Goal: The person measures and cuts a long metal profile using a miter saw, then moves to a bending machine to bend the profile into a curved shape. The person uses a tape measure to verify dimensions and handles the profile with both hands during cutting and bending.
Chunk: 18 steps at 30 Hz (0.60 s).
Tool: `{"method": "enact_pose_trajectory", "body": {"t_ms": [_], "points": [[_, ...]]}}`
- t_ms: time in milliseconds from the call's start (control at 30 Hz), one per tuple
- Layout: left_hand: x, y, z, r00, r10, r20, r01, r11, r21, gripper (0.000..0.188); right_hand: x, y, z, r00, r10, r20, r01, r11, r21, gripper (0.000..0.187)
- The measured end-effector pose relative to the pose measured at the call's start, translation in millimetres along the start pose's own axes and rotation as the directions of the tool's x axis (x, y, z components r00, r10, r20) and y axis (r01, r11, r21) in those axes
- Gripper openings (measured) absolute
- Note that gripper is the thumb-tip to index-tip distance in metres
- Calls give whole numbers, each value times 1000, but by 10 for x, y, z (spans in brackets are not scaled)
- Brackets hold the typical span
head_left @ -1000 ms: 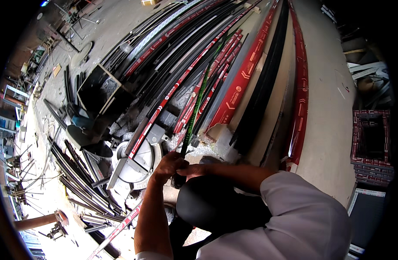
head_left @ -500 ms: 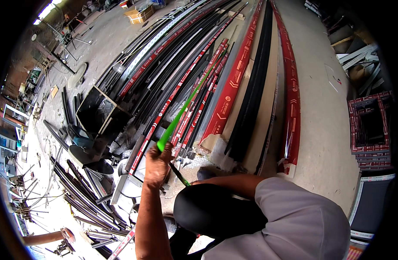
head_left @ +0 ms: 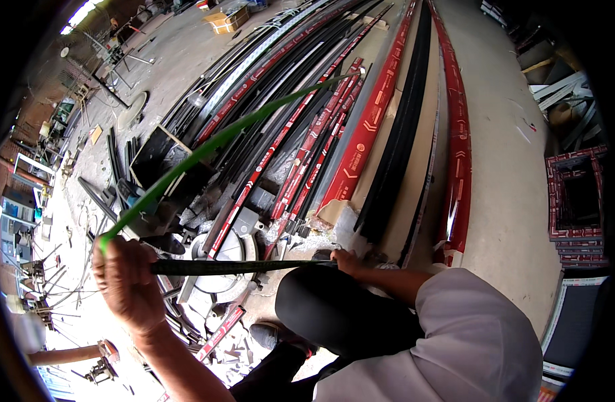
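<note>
Left hand (head_left: 128, 285): fingers clamped on green strap (head_left: 217, 142), bright length slanting up across red-wrapped profiles (head_left: 272, 152). Right hand (head_left: 347, 262): fingers clamped on strap's dark stretch by knee (head_left: 314, 305).

the hands (head_left: 128, 285) have spread wider — more green strap (head_left: 227, 267) between them

A round metal turntable (head_left: 235, 248) sits right of the left fingers (head_left: 116, 264). Red-wrapped profiles (head_left: 367, 127) extend ahead of the right fingers (head_left: 344, 258); stacked rectangular frames (head_left: 579, 251) stand well right of both. A cardboard box (head_left: 229, 23) lies far ahead.
</note>
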<state>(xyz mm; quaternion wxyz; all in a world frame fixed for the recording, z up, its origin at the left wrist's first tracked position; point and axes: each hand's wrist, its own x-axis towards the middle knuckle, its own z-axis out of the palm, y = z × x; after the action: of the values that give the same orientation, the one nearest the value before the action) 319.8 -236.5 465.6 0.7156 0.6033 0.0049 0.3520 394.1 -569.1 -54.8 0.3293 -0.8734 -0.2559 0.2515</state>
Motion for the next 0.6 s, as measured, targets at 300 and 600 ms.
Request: {"method": "enact_pose_trajectory", "body": {"t_ms": [300, 600], "points": [[-164, 1221, -454, 980, 121, 160, -58, 934, -353, 14, -372, 237, -868, 984, 2, -176, -43, 973, -227, 61], [-559, 2301, -1087, 974, 209, 89, -171, 931, -322, 6, -91, 345, -1677, 918, 126, -376, -200, 966, -164, 65]]}}
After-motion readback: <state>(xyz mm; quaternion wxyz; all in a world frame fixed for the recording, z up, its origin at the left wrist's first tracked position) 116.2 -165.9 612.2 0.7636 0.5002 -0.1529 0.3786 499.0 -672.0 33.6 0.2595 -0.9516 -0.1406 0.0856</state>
